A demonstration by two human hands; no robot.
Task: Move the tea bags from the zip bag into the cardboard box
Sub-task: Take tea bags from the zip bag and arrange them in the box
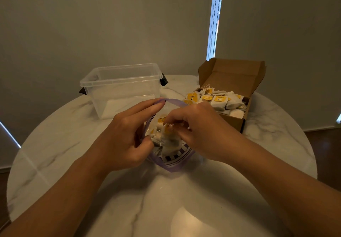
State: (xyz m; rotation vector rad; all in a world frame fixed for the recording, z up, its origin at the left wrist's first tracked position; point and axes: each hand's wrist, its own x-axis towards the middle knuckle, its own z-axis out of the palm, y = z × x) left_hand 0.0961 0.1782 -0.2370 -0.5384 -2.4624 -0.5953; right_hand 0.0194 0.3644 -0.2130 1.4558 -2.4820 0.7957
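Note:
A clear zip bag (173, 165) with a purple rim stands open at the middle of the round table. My left hand (125, 137) holds its left rim, thumb and fingers curled round the edge. My right hand (195, 128) reaches into the mouth and pinches a white tea bag (168, 135) with a yellow tag. More tea bags lie deeper in the zip bag. To the back right sits the open cardboard box (234, 120), with several tea bags (219, 100) piled inside.
A clear plastic tub (121, 87) with black clips stands at the back left of the white marble table (73, 144). The box's lid (238, 70) leans up against the wall behind it. The table's rounded edge drops away on both sides.

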